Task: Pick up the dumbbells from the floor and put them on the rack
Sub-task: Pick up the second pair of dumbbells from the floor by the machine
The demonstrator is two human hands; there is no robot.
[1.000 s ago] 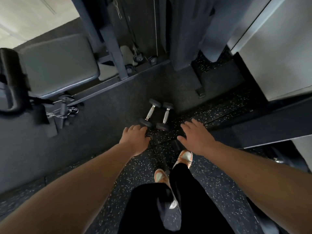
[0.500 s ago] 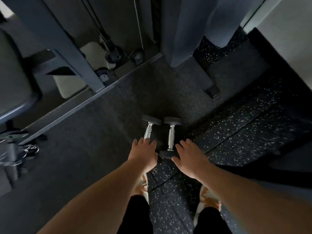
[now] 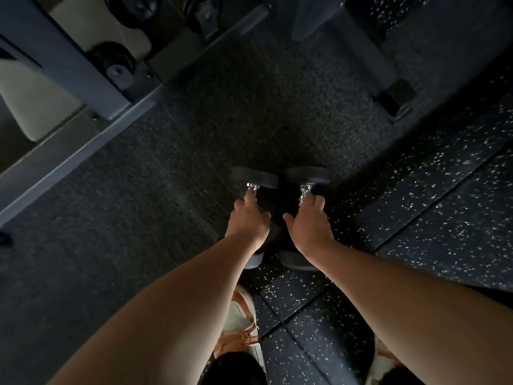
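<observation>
Two small dumbbells with black heads and chrome handles lie side by side on the dark floor, pointing away from me. My left hand (image 3: 248, 220) lies over the handle of the left dumbbell (image 3: 254, 177), fingers curled around it. Over the handle of the right dumbbell (image 3: 308, 176) my right hand (image 3: 308, 223) is wrapped the same way. Both handles are mostly hidden under my hands; only their far heads and a bit of chrome show, plus the near heads below my wrists. No rack is in view.
A grey steel machine frame (image 3: 69, 68) with pulleys (image 3: 116, 65) runs along the upper left. Another machine foot (image 3: 394, 98) stands at the upper right. Speckled rubber tiles (image 3: 444, 204) cover the floor on the right. My shoes (image 3: 241, 326) are at the bottom.
The view has dropped closer to the floor. Both hands have moved forward from the near heads onto the dumbbell handles and closed around them.
</observation>
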